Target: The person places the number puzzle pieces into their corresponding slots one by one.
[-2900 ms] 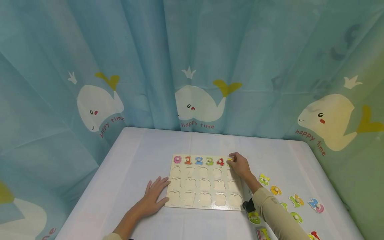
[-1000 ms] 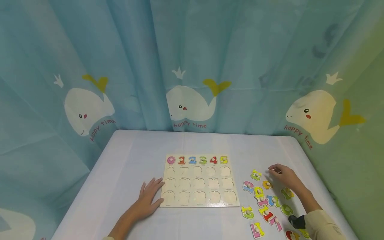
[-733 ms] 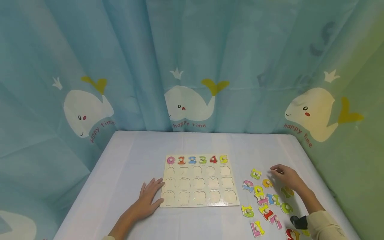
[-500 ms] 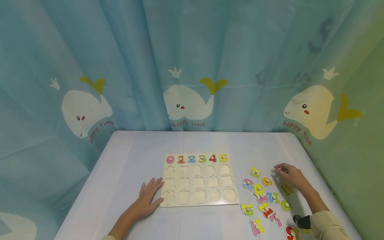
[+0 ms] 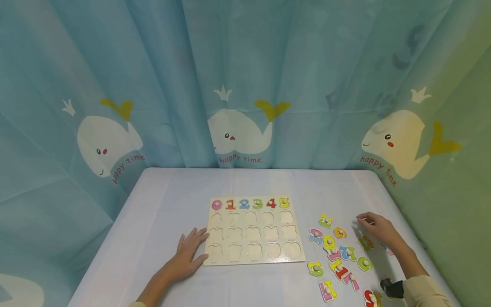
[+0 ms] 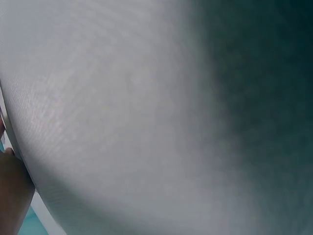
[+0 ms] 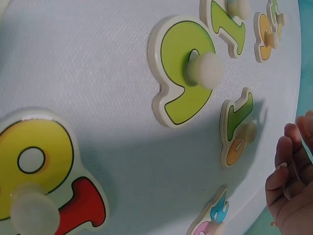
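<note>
Since placing the 5, the right hand (image 5: 377, 230) has moved off the puzzle board (image 5: 254, 256) to the loose number pieces (image 5: 337, 256), fingers curled, seemingly pinching something small, while the left hand (image 5: 189, 251) lies flat beside the board; next comes choosing a piece.

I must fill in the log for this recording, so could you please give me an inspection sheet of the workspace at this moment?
Surface: table under a pale cloth, wrinkle-free where it shows.
Job's things: wooden puzzle board with numbers 0 to 5 seated in its top row and the three rows below unfilled; loose number pieces scattered to its right.
Clutter: nothing seen.
Hands: left hand lies flat, fingers on the board's left edge; right hand has fingers curled above the far loose pieces, whether it pinches anything is unclear.
Cables: nothing seen.
Surroundings: blue whale-print curtain around the table.
</note>
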A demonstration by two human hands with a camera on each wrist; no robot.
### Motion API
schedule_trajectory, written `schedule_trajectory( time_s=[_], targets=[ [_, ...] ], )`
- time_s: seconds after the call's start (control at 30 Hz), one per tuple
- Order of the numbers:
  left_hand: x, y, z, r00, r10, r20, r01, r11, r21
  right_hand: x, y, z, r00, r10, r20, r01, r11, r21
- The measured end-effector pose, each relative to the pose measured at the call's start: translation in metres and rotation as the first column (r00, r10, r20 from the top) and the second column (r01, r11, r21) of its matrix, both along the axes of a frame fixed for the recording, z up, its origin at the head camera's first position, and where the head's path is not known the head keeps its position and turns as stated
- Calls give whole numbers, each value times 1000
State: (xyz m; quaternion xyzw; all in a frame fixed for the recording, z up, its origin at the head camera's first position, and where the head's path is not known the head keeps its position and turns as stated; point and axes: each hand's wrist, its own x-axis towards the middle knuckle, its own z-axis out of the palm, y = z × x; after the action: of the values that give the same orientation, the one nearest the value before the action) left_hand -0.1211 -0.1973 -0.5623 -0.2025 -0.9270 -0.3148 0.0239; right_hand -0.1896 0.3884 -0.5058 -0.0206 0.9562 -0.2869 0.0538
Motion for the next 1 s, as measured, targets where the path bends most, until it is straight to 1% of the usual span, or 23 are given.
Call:
schedule_trajectory(
  time_s=[0.37,0.43,0.6,0.8,1.0],
  targets=[
    [0,1,-2,1000,-6,-25,7,1000,13,8,8,-1,1000,23,1,-23,1000,-5],
    [-1,1,-2,1000,-8,-29,8,1000,14,11,11,-1,1000,10,29,-10,1000,-21],
    [-1,1,-3,1000,-9,-11,9,1000,13,19,18,-2,995,-40,94,46,997,-62],
    [-1,0,-1,1000,-2,-7,2,1000,-6,23,25,-4,996,-59,74,64,995,-71],
    [-1,0,-2,1000,9,5,-9,1000,-22,26,27,-6,995,-73,72,77,995,-59]
  ],
)
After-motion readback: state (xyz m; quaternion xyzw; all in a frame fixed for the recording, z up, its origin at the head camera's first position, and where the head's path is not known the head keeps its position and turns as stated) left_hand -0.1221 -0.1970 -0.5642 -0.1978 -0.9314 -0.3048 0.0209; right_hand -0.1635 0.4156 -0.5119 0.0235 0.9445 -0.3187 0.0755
